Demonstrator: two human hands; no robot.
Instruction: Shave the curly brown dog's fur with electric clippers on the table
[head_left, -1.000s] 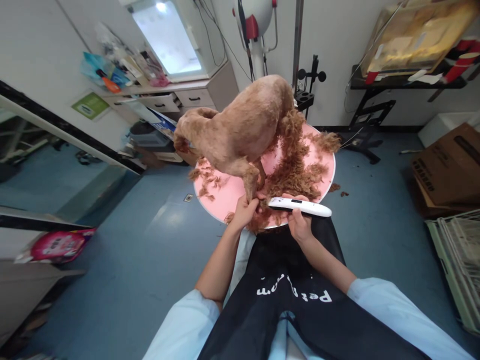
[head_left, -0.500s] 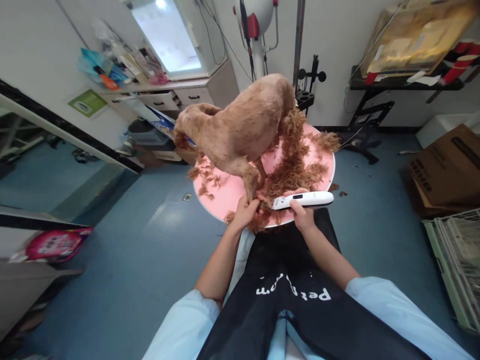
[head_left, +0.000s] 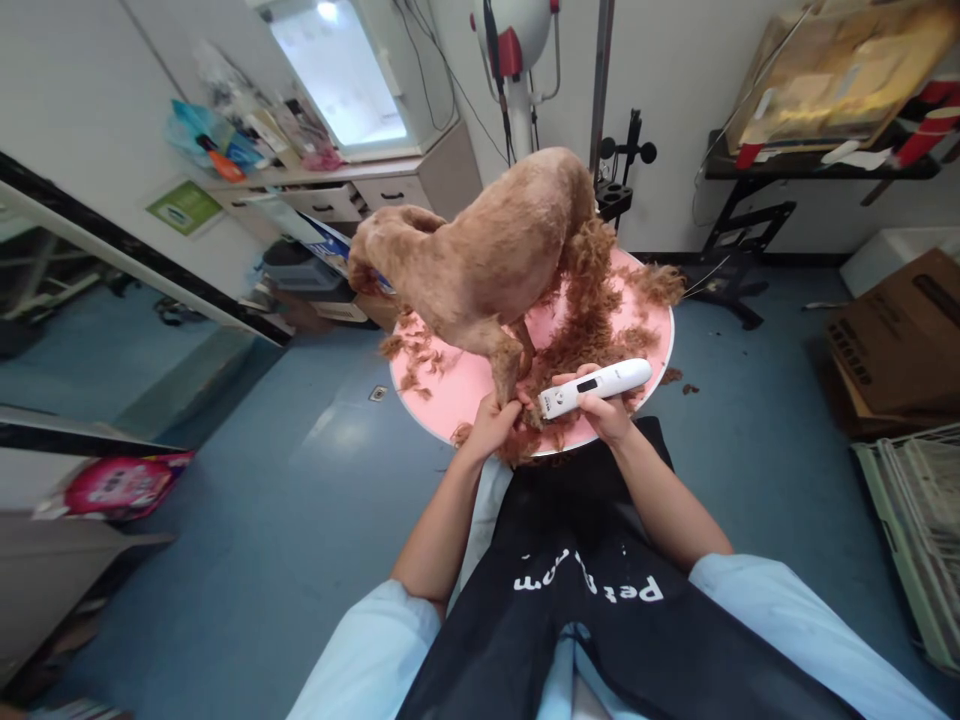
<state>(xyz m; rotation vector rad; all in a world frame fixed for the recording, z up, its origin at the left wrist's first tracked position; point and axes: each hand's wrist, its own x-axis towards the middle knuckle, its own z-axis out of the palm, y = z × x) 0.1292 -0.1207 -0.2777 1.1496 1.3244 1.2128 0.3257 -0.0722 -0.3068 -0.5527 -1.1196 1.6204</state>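
A brown dog (head_left: 487,255) with closely clipped fur on its body stands on a round pink table (head_left: 457,395), its head turned to the far left. Closed around the lower part of its near front leg is my left hand (head_left: 493,425). My right hand (head_left: 606,415) grips a white hair clipper (head_left: 598,388). The clipper's blade end points left, close to the dog's paw and my left fingers; whether it touches the fur I cannot tell. Clumps of cut brown fur (head_left: 592,320) cover much of the table, thickest right of the dog.
A white dryer on a stand (head_left: 517,100) and a tool holder (head_left: 616,195) are behind the table. Cabinets with drawers (head_left: 390,190) stand back left. Cardboard boxes (head_left: 900,325) and a wire crate (head_left: 915,520) are on the right. A black apron (head_left: 577,560) covers my lap.
My right hand has tilted the clipper, its rear end rising and swinging left, so more of its top face shows. My left hand keeps hold of the leg.
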